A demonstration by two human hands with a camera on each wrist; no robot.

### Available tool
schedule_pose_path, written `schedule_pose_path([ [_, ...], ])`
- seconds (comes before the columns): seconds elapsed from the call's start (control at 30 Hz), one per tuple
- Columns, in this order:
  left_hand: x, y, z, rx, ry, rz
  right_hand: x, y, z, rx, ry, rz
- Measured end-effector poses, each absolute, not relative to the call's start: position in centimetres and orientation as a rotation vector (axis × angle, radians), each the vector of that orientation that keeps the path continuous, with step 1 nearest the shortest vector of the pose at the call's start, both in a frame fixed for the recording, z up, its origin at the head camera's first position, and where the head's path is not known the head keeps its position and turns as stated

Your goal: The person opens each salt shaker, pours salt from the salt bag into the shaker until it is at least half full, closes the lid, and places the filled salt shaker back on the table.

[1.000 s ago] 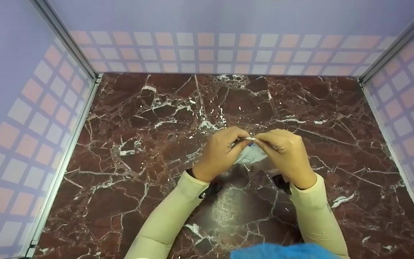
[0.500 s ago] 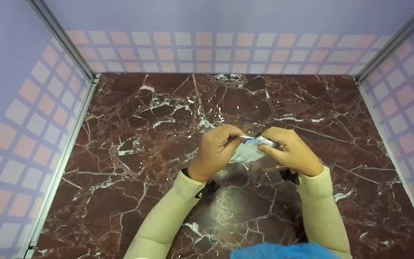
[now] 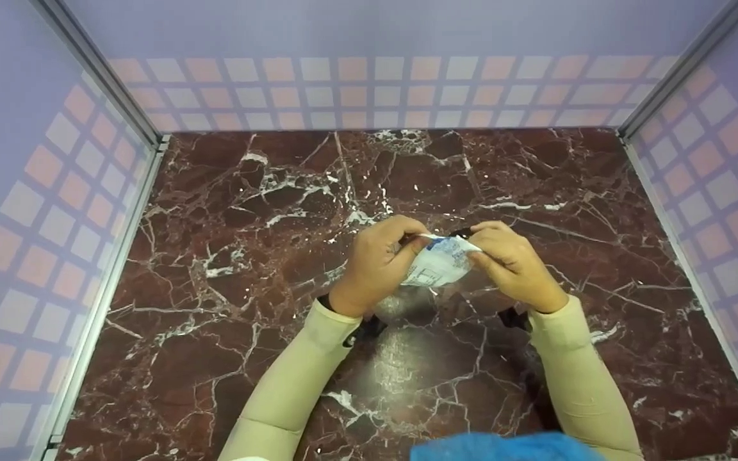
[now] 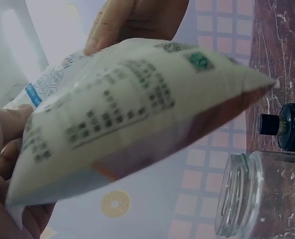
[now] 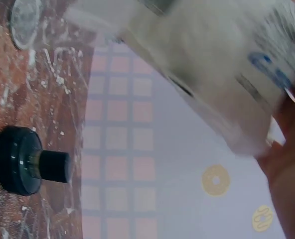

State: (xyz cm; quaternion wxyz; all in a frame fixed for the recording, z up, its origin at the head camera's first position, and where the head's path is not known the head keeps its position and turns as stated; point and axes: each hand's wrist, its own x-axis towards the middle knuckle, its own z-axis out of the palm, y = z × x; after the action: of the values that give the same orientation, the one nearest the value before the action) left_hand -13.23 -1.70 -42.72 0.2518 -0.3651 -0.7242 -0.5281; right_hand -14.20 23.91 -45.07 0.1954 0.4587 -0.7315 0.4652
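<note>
Left hand (image 3: 374, 266) and right hand (image 3: 517, 267) were both closed on a printed white packet (image 3: 442, 262), its far edge being pinched at both sides between thumbs and fingers; the packet was held tilted above the dark marble tabletop (image 3: 170, 358), between the hands; in the left wrist view, an upright glass jar (image 4: 274, 199) was seen on the tabletop, with a black knobbed object (image 4: 291, 127) placed near it, knob upward.
</note>
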Motion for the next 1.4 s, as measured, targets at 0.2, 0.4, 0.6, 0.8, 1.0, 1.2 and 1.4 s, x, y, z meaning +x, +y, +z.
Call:
schedule_pose_path([
  [0.2, -13.1, -2.3, -42.3, -1.072, -2.138, -1.387, -13.9, 23.6, -44.7, 1.119, -2.009, 1.183],
  [0.4, -12.8, -2.3, -41.9, -1.138, -2.304, -1.272, -13.2, 23.8, -44.1, 1.079, -2.083, 1.057],
  [0.6, -13.1, -1.3, -41.2, -1.143, -2.354, -1.110, -12.9, 23.8, -43.9, 1.069, -2.129, 0.958],
  [0.8, -13.1, 0.0, -41.2, -1.090, -2.267, -1.091, -12.8, 23.5, -44.4, 1.024, -2.103, 1.051],
  [1.0, -13.2, 0.7, -41.2, -1.110, -2.136, -1.063, -12.4, 22.8, -46.2, 0.692, -1.809, 1.599],
  [1.2, -13.5, 0.9, -41.2, -1.093, -2.107, -1.108, -11.8, 22.1, -48.9, 0.293, -1.588, 2.174],
  [1.4, -13.9, 1.3, -41.1, -1.069, -2.064, -1.226, -11.9, 20.6, -49.9, 0.179, -1.593, 2.206],
])
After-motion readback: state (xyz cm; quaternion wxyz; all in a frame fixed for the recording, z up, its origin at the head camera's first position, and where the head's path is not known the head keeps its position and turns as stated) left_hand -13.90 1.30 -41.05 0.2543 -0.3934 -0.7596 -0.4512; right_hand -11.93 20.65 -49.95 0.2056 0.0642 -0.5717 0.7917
